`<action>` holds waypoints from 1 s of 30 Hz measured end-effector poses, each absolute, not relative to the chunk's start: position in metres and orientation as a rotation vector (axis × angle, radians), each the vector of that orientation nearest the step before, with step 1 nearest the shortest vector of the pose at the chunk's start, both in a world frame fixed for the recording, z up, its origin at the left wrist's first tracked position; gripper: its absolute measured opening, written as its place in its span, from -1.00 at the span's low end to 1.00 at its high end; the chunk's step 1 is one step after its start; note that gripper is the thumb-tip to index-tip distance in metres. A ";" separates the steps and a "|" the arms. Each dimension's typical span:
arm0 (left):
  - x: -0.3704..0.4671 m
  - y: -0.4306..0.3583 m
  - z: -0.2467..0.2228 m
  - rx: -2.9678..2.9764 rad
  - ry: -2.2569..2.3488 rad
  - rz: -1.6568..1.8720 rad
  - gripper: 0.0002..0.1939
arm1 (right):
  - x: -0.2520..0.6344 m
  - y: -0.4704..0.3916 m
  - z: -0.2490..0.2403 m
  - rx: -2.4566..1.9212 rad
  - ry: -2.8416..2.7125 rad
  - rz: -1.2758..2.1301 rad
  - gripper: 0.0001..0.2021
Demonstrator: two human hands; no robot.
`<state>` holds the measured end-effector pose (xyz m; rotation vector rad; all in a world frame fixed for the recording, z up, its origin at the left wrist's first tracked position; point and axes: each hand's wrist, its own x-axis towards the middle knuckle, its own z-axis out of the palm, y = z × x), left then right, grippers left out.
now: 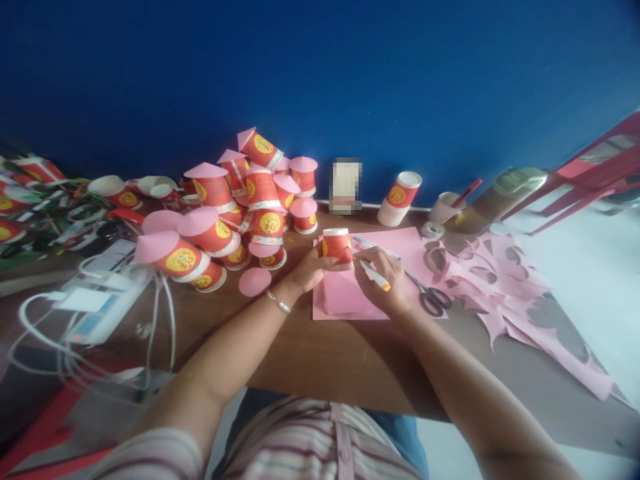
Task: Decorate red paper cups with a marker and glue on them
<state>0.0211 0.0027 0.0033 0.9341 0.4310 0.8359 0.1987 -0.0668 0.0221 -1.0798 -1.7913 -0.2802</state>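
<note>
My left hand [313,268] is closed round a red paper cup [337,247] with a yellow emblem and a white rim. A white marker with an orange end [375,275] is gripped in my right hand [387,280], its front end close to the cup's right side. Whether the tip touches the cup I cannot tell. Under both hands lie pink paper sheets [345,297]. Scissors with dark handles [434,300] rest by my right hand, and another pen [377,247] lies on the paper behind it.
Cups with pink cone tops [213,187] are piled at left, near a pink disc [255,283]. A power strip [110,293] trails white cables. Pink scraps [500,287], tape [433,230], a bottle [500,193] and stacked cups [400,199] stand or lie right of centre.
</note>
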 end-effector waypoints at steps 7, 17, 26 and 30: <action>0.020 0.002 0.004 0.908 0.447 0.828 -0.59 | 0.199 -0.066 0.020 -1.087 -1.812 -0.323 -0.88; 0.021 0.005 -0.003 0.951 0.453 0.812 -0.59 | 0.200 -0.068 0.020 -1.021 -1.821 -0.315 -0.84; 0.021 0.003 0.000 1.026 0.449 0.750 -0.59 | 0.202 -0.067 0.019 -0.978 -1.875 -0.335 -0.79; 0.022 0.003 0.001 1.027 0.447 0.752 -0.57 | 0.203 -0.067 0.019 -0.984 -1.889 -0.330 -0.80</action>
